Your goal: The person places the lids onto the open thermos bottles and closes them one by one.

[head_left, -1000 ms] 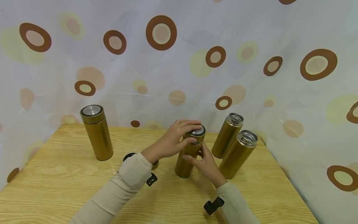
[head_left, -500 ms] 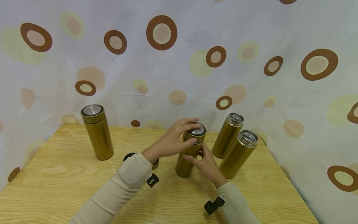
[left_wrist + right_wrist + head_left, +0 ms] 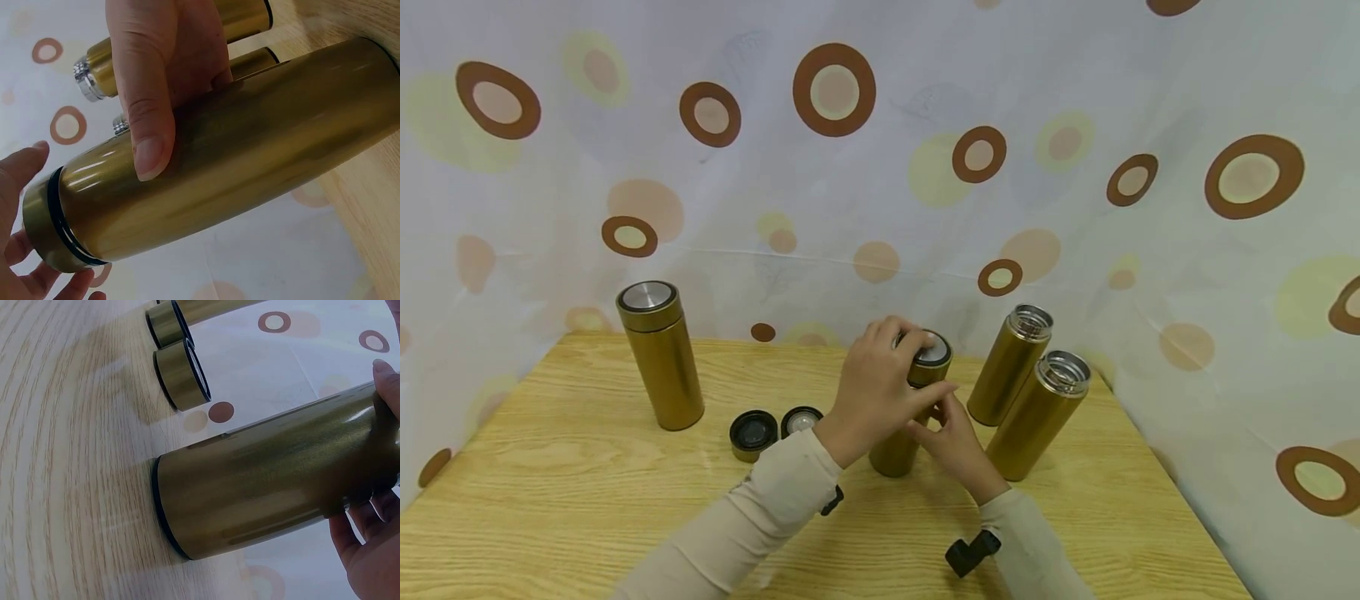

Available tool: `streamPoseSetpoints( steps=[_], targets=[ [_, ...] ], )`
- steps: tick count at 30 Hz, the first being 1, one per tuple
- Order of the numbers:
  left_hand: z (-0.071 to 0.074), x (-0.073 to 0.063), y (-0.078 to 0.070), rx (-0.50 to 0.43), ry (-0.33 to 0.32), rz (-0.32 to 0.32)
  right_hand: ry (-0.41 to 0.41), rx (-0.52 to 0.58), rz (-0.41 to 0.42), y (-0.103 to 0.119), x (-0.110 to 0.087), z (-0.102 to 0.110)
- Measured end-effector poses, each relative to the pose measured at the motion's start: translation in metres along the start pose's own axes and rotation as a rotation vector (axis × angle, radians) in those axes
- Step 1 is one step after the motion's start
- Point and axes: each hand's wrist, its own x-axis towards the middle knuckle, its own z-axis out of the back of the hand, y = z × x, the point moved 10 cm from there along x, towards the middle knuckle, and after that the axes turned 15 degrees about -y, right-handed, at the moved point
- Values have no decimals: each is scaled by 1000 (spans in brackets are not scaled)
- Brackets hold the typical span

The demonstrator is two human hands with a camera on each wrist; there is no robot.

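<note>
A gold thermos bottle [image 3: 892, 450] stands on the table with its gold, silver-topped lid [image 3: 932, 354] on. My left hand [image 3: 876, 392] is over that lid, fingers curled round it and thumb stretched out to the right. In the left wrist view, fingertips lie around the edge of the lid [image 3: 40, 219], and a dark ring shows between lid and body. My right hand [image 3: 958, 446] grips the bottle's body from the right, below the lid. Its thumb [image 3: 150, 137] lies along the body in the left wrist view.
Two lidless gold bottles [image 3: 1011, 362] [image 3: 1037, 417] stand at the right, steel mouths showing. A lidded gold bottle [image 3: 666, 358] stands at the left. Two loose lids, one [image 3: 752, 433] left of the other [image 3: 801, 419], lie on the wooden table [image 3: 550, 500]. A patterned curtain [image 3: 880, 192] hangs behind.
My left hand has turned on the lid: its wrist shifted right, its fingers curled and its thumb swung right, uncovering the loose lids. The right hand and the bottle stay in place.
</note>
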Motion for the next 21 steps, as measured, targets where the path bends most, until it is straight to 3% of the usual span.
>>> streamPoseSetpoints(
  steps=[5, 9, 14, 21],
  targets=[
    [0, 2, 3, -22, 0, 0, 10, 17, -23, -1, -1, -1],
    [-2, 3, 8, -149, 48, 23, 22, 35, 5, 3, -1, -2],
    [-8, 1, 16, -323, 161, 57, 21, 46, 20, 5, 0, -3],
    [-15, -2, 22, -515, 324, 34, 15, 40, 24, 5, 1, -2]
  ],
)
